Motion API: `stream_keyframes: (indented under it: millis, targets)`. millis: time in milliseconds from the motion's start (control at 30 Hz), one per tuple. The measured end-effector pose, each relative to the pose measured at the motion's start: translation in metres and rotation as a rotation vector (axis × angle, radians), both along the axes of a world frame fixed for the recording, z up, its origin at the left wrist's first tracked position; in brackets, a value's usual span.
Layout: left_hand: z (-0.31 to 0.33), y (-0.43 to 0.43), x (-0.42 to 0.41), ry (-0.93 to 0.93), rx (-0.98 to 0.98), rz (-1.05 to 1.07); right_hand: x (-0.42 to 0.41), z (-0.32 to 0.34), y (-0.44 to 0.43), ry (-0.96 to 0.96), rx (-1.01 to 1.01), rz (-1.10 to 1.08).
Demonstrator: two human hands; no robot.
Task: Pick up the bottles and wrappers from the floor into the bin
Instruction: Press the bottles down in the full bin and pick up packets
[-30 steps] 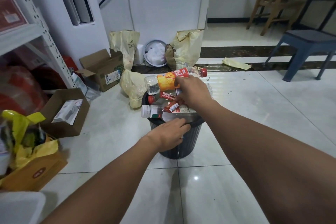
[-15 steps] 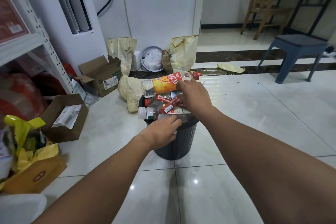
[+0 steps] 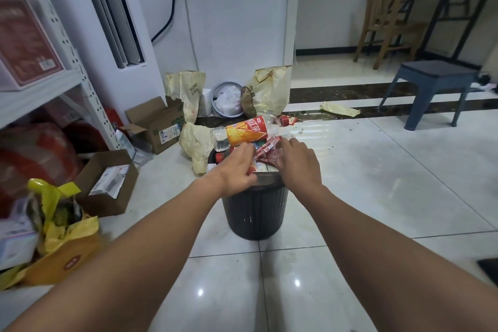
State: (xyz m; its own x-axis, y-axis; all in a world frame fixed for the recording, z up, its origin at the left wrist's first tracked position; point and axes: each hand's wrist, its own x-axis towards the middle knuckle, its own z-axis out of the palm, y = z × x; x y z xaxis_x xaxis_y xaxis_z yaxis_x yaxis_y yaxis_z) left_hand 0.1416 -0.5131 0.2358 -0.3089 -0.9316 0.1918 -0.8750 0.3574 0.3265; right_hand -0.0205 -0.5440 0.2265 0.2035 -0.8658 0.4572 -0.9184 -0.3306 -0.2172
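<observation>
Both hands are at the mouth of the black ribbed plastic bin, which stands on the glossy white tiled floor and is heaped above its rim. A clear plastic bottle with an orange label and red cap lies on its side across the far edge of the heap, resting on the pile rather than sunk into it. Under it is a tangle of red printed wrappers.

The left grip sits at the near rim with its fingers curled over the heap. I cannot tell whether it pinches a wrapper or only bears down. The right grip has its fingers bent down into the wrappers with the tips hidden, so its hold cannot be told either.

The step looks like settling the load, not fetching more. Next the heap likely needs firm, even pressure from both sides, with care for the perched bottle, which could roll off the back. After that, a crumpled pale yellow wrapper still lies on the floor well beyond the bin, near the blue plastic stool.
</observation>
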Motion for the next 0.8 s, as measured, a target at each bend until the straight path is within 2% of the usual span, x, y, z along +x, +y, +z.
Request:
stream_keyframes:
  millis: [100, 300, 467, 633, 800]
  targets:
    - [0.009, -0.01, -0.001, 0.049, -0.022, 0.041, -0.006, -0.002, 0.006, -0.039, 0.047, 0.002]
    - [0.014, -0.018, -0.008, 0.068, 0.009, 0.044, -0.002, -0.004, 0.017, -0.407, 0.277, 0.117]
    - [0.013, -0.017, -0.014, 0.089, 0.001, -0.004, 0.011, 0.003, 0.018, -0.379, 0.272, 0.135]
    - [0.009, -0.012, -0.012, 0.083, -0.019, -0.016, 0.016, 0.007, 0.018, -0.471, 0.32, 0.194]
    - [0.004, -0.004, -0.003, 0.021, 0.01, 0.041, 0.021, 0.004, 0.015, -0.47, 0.358, 0.198]
